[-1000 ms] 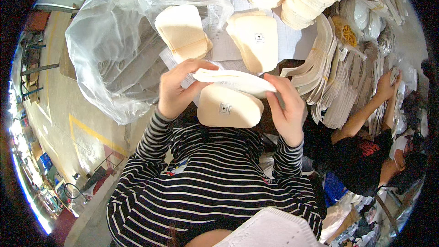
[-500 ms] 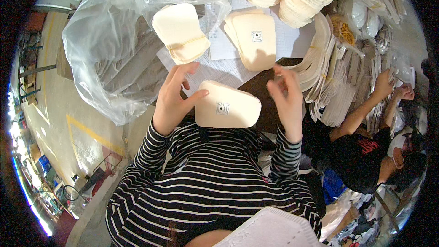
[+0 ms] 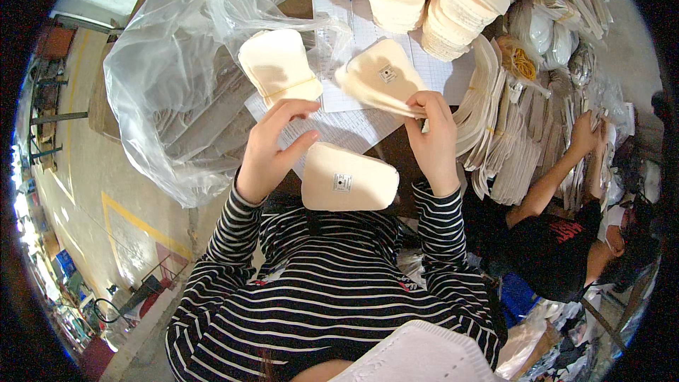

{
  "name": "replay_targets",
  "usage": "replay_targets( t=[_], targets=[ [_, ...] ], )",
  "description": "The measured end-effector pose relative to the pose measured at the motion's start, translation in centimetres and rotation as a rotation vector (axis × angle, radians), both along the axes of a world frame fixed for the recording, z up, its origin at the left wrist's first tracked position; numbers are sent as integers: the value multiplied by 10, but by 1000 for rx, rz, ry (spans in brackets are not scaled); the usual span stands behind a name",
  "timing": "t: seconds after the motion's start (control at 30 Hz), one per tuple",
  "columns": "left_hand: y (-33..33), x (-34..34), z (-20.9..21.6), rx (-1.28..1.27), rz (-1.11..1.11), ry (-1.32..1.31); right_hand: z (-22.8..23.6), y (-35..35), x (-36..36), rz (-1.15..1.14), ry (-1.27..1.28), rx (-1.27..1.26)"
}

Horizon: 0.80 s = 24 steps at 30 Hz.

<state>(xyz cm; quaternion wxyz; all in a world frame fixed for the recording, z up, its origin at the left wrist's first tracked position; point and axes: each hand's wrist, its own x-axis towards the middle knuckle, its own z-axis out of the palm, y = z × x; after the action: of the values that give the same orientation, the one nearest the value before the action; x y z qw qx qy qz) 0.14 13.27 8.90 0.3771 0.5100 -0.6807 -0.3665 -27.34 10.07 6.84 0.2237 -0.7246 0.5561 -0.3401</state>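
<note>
Where the worktop (image 3: 397, 143) is widest, to the left, it is covered by a clear plastic bag (image 3: 159, 110); printed sheets (image 3: 353, 126) are spread beside it. Along the sheets are laid a banded stack (image 3: 272, 56) of cream pads and, to its right, a far stack (image 3: 399, 90). A near pile (image 3: 368, 184) is set just before the striped top (image 3: 332, 262). By the right hand (image 3: 434, 138), seen clear half a second ago, the far stack is now pinched at its near-right corner and turned askew; handling is judged to be passed to that stack. By the left hand (image 3: 270, 152) nothing is gripped (thumb and fingers are parted, just beside the near pile). Smallest, a label (image 3: 386, 73) is borne by the far stack.
</note>
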Motion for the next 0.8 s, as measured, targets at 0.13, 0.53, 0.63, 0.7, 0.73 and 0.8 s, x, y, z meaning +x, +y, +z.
replay_targets(
  t=[0.13,0.53,0.63,0.7,0.73,0.8],
  targets=[
    [-28,-24,-34,-105,-35,30,-6,3,2,146,20,35],
    [-35,-27,-59,238,134,470,-11,14,5,48,-224,76],
    [-31,-14,-62,365,112,490,-15,17,4,57,-254,96],
    [-30,-11,-57,356,-6,536,-17,17,2,104,-246,89],
    [-30,-9,-55,287,-43,427,-20,17,0,133,-227,69],
    [-31,-7,-52,145,-124,215,-21,17,0,152,-218,45]
  ],
)
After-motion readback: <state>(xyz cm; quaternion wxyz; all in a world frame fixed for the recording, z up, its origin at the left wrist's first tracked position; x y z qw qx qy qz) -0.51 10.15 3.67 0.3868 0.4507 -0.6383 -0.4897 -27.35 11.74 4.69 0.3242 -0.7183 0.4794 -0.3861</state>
